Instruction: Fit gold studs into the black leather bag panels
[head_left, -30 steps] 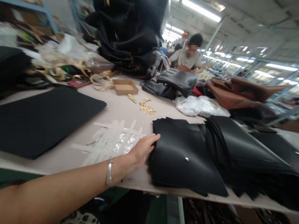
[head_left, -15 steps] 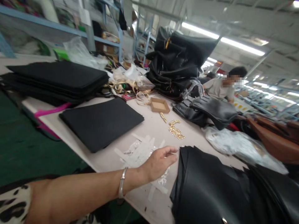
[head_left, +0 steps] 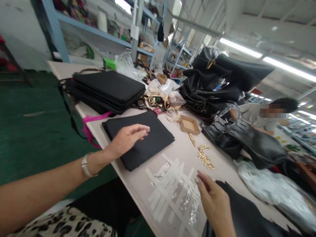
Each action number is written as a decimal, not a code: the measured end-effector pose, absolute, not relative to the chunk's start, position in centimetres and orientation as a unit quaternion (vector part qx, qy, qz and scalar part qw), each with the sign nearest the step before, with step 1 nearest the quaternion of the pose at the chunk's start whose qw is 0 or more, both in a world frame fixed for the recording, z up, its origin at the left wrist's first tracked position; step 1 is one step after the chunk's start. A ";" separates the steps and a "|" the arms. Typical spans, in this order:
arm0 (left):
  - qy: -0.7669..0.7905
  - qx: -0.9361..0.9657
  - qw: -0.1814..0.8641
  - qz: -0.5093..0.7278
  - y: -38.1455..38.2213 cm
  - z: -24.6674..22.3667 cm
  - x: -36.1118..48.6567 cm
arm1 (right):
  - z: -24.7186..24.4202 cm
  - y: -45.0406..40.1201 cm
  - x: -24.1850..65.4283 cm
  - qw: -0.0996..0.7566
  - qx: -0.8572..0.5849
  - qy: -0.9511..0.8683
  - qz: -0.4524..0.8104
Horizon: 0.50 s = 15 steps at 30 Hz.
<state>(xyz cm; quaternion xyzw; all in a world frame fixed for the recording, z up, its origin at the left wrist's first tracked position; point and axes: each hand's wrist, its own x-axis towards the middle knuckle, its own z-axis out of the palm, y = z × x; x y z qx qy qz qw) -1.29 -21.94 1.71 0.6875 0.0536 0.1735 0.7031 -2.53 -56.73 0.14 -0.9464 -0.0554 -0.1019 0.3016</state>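
My left hand (head_left: 128, 138) is open above a neat stack of flat black sheets (head_left: 145, 148), with nothing in its fingers. A silver bangle circles that wrist. My right hand (head_left: 216, 199) is also open, its thumb and fingers apart, beside a pile of black leather pieces (head_left: 243, 207) at the lower right. Between the two hands, clear film held down with strips of pale tape (head_left: 172, 187) covers part of the table. Small gold metal pieces (head_left: 206, 159) lie beyond my right hand, near a shallow cardboard box (head_left: 189, 125).
A thicker stack of black panels (head_left: 106, 87) sits at the table's far left, above a pink strap (head_left: 91, 126). Black bags (head_left: 212, 82) are heaped at the back. A plastic bag (head_left: 271, 191) lies right. A person (head_left: 256, 113) is across the table.
My left hand has gone from beside the black leather pile to above the flat black stack. My right hand has come into view. The camera has turned left.
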 end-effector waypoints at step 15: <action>-0.002 0.598 0.801 0.036 -24.9 3.9 3.0 | -0.2 -51.3 20.4 0.052 -0.998 0.002 -0.040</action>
